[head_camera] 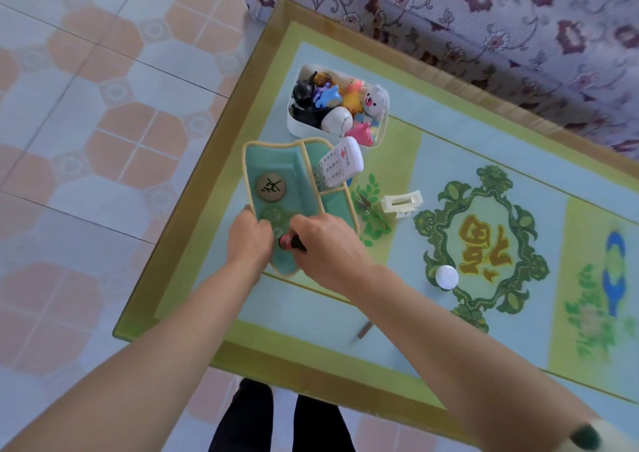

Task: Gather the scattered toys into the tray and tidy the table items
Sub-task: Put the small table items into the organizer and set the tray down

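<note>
The right hand [325,244] is pinched shut on a small dark red-tipped object [290,242] just over the near end of the green divided tray [273,161], its long axis lying roughly left-right. The left hand [250,237] clamps the tray's near-left rim. The drop is directly below — the compartment holds 1 round game piece [271,186] farther back, leaving room. The toy-filled white box [337,105] sits beyond; a hair clip [403,203] and white knob [446,276] lie to the right on the table [466,161].

A low table [397,358] with a glass top over a green and pale blue patterned cloth stands on a floor [86,123] of white and peach tiles, beside a floral-covered sofa [501,36] in daylight.
</note>
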Demonstrator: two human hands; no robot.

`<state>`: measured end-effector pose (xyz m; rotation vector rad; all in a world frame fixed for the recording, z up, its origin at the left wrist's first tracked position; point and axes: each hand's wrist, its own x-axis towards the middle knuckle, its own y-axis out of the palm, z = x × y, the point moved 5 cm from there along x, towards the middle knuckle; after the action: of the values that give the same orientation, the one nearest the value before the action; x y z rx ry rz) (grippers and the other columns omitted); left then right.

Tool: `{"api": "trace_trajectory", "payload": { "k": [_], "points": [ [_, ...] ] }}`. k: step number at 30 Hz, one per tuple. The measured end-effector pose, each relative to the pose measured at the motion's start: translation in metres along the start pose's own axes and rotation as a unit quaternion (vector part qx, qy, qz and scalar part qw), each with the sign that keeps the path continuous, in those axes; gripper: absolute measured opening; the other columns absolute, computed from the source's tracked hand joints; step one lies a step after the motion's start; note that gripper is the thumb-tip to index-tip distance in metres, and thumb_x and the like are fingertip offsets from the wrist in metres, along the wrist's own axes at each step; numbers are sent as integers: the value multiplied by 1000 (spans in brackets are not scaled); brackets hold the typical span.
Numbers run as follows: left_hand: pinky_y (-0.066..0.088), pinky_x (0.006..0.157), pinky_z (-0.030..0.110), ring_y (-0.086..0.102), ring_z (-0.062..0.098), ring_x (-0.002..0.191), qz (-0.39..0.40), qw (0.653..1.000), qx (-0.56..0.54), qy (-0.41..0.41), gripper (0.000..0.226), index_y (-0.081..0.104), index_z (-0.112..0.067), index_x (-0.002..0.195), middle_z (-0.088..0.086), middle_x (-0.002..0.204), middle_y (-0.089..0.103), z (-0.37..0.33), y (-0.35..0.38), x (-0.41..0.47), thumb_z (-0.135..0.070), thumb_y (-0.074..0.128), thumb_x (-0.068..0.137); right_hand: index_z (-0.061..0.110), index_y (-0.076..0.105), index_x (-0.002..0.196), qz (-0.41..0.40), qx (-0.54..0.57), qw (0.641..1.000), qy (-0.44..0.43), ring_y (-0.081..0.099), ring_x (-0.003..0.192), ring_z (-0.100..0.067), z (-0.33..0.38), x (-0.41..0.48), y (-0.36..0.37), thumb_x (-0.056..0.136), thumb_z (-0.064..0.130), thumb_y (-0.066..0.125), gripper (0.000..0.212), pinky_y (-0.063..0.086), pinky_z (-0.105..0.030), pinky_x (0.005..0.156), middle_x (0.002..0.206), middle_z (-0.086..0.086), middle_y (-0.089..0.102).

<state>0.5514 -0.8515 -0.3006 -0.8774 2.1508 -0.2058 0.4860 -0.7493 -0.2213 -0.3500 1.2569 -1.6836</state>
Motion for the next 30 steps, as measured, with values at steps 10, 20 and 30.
{"api": "trace_trajectory", "payload": {
  "k": [10,20,30],
  "points": [
    [51,84,51,59,39,93,5,1000,22,0,28,57,-6,99,19,99,64,1,8,-5,-3,39,78,12,57,78,120,-53,990,43,61,84,-32,1,15,40,80,8,60,5,38,-30,62,71,-4,43],
    [52,80,49,58,38,90,5,1000,18,-3,27,56,-4,98,17,97,63,1,13,-2,-2,39,78,10,51,80,172,-21,984,38,48,72,-29,-4,18,42,86,13,54,7,39,-33,64,74,-6,45],
    [43,64,36,53,32,78,5,1000,23,11,20,54,-4,94,12,87,59,-2,28,5,-1,40,81,2,57,65,-21,49,998,32,53,61,-28,-45,-6,-36,84,2,48,21,48,-39,60,63,-9,58]
  ]
}}
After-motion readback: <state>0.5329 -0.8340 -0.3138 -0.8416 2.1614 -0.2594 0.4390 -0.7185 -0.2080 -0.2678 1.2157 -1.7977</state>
